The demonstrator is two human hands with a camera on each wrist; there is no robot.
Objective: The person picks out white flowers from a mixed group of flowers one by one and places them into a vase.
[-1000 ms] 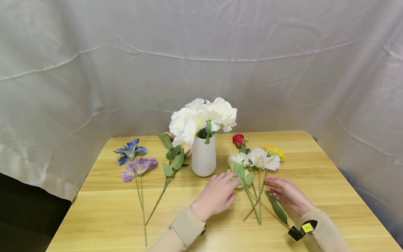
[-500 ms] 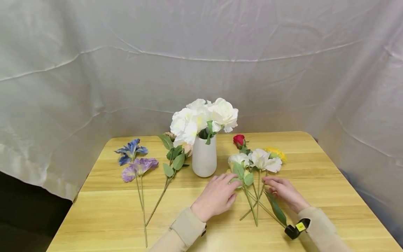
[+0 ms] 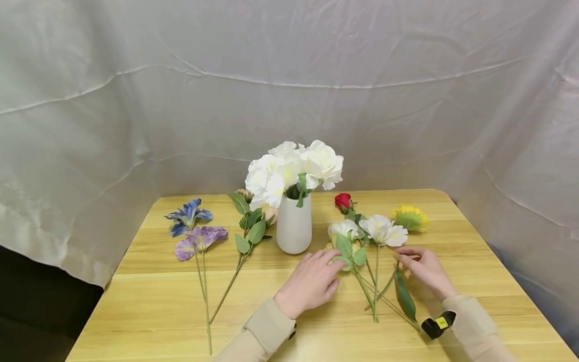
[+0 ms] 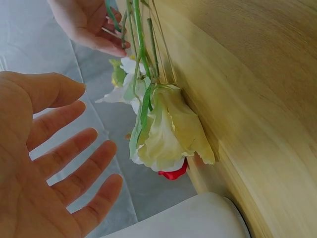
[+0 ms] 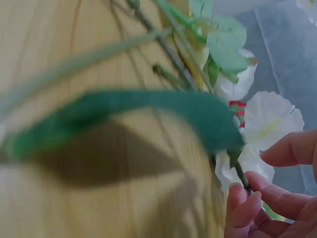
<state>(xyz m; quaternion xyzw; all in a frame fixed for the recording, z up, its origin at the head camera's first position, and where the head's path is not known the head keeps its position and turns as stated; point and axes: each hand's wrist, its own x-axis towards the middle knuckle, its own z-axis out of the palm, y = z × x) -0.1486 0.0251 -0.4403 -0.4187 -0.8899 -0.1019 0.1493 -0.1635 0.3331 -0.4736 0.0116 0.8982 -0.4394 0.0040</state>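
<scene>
My right hand pinches a thin dark stem between its fingers, just below a yellow sunflower. Beside that hand a long green leaf crosses the right wrist view, large and blurred. My left hand hovers with spread, relaxed fingers at the left edge of the flower group; the left wrist view shows nothing in its grasp. Close to its fingertips are a pale cream-white flower and green leaves. A white flower lies between the hands, its stem crossing others.
A white vase with large white blooms stands at centre. To its left lie a leafy stem, a purple flower and a blue flower. A red rose lies behind the white flowers. Grey cloth surrounds the wooden table.
The right hand has moved to the right, drawing the sunflower away from the white flowers; its bloom now shows fully. The crossed stems and long leaf shifted right too. The left hand stays put.
</scene>
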